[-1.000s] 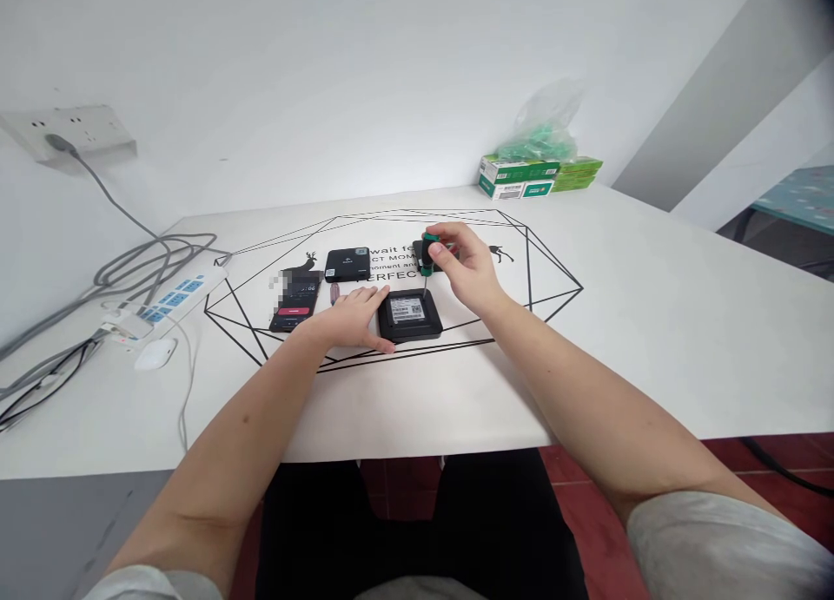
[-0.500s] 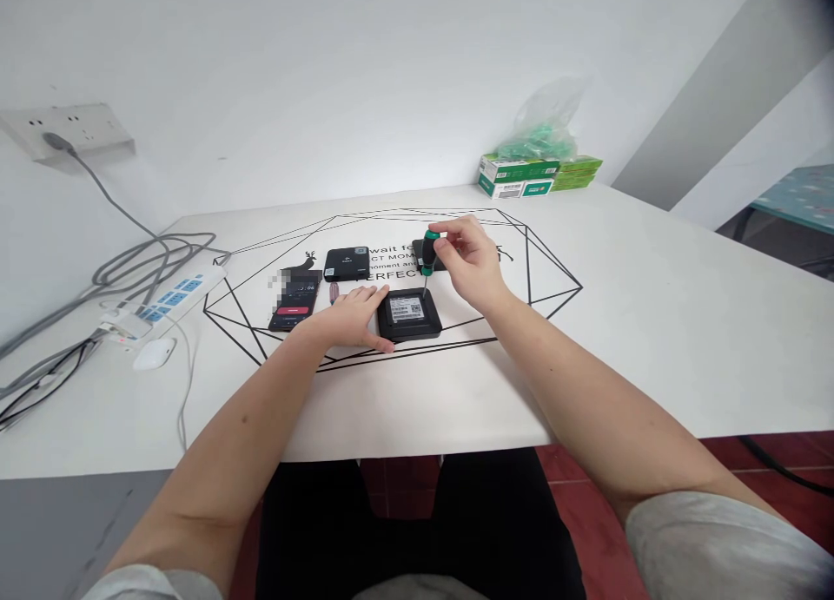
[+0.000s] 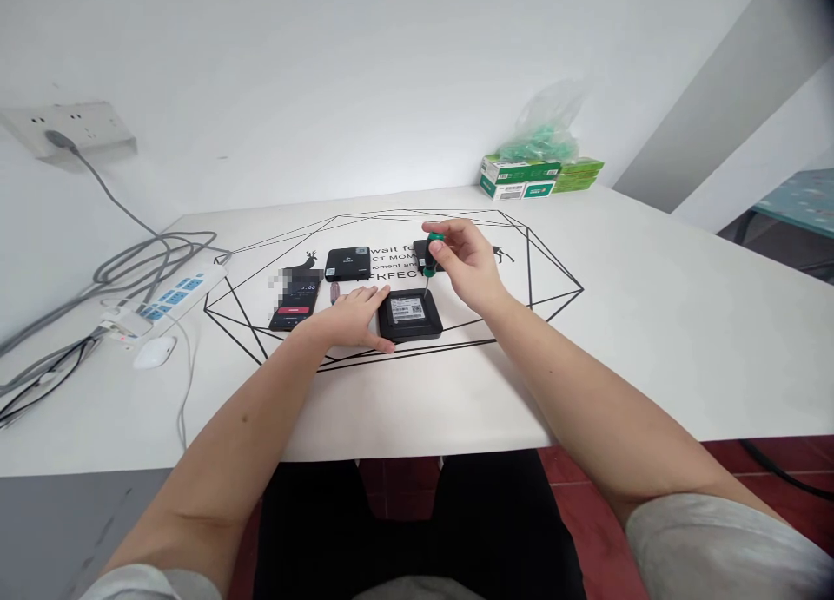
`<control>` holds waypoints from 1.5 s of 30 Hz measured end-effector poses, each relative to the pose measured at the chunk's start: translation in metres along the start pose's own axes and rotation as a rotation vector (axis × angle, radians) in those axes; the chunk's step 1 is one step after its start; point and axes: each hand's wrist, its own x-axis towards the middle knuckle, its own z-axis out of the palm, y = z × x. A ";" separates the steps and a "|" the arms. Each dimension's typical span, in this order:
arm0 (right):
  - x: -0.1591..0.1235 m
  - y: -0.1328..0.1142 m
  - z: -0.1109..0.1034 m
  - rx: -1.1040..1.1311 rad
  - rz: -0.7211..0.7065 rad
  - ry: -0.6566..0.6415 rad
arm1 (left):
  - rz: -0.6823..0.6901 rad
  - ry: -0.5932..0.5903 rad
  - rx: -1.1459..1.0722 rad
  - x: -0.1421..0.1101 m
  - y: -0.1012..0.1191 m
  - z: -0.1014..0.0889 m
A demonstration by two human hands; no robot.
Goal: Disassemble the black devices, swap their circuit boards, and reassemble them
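Observation:
A flat black square device [image 3: 409,329] with a white label on top lies on the desk before me. My left hand [image 3: 358,316] rests at its left edge, fingers stretched out and thumb near the front corner. My right hand [image 3: 469,261] grips a screwdriver [image 3: 431,257] with a black and green handle, held nearly upright. Its tip points down at the device's upper right area; whether it sits in a screw is too small to tell. Beside my left fingertips lies a second tool with a reddish handle [image 3: 334,293], partly hidden.
A phone [image 3: 296,300] and a black box [image 3: 347,264] lie left and behind. Another dark piece [image 3: 420,251] is partly covered by my right hand. Leftward are a power strip [image 3: 179,296], cables and a white case [image 3: 155,352]. Green boxes [image 3: 521,173] stand at the back right.
My right fingers have shifted slightly around the screwdriver handle, with the index finger now across its top. The left hand and the device stay in place.

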 end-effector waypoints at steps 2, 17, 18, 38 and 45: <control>0.000 0.000 -0.002 -0.041 -0.007 0.004 | -0.001 0.001 -0.003 0.000 0.000 0.000; 0.001 -0.004 -0.005 -0.179 -0.098 0.057 | -0.028 -0.023 0.003 -0.001 0.002 0.000; 0.001 -0.003 -0.005 -0.158 -0.078 0.054 | -0.028 -0.024 0.004 -0.001 0.002 0.000; -0.001 0.002 0.006 0.099 0.010 0.027 | -0.006 0.001 0.014 0.000 0.000 0.001; 0.000 0.002 0.000 -0.100 -0.059 0.041 | -0.014 -0.005 0.016 -0.002 0.002 0.000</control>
